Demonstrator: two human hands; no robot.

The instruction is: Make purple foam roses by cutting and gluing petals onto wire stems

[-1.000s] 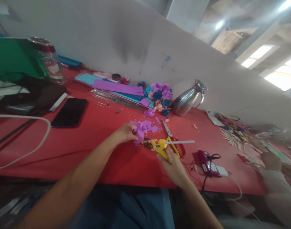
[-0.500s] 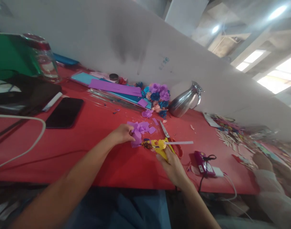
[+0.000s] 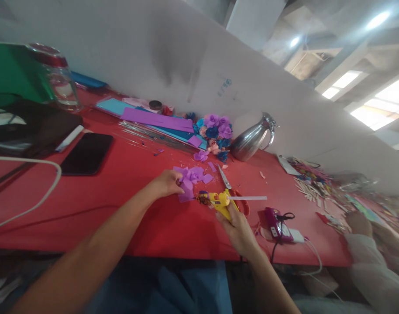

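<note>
Where glue gun (image 3: 223,199) points, petals (image 3: 193,175) crowd.

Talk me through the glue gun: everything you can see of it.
The glue gun has a yellow, plastic-looking body; its front end looks dark, brownish and crusted. A pale, translucent glue stick juts out of its back. The right hand grips its handle, front end pointing left toward the purple paper at the left hand. Whether the tip touches the paper is unclear, as is any melted glue. Scissors lie just beyond it.
</note>
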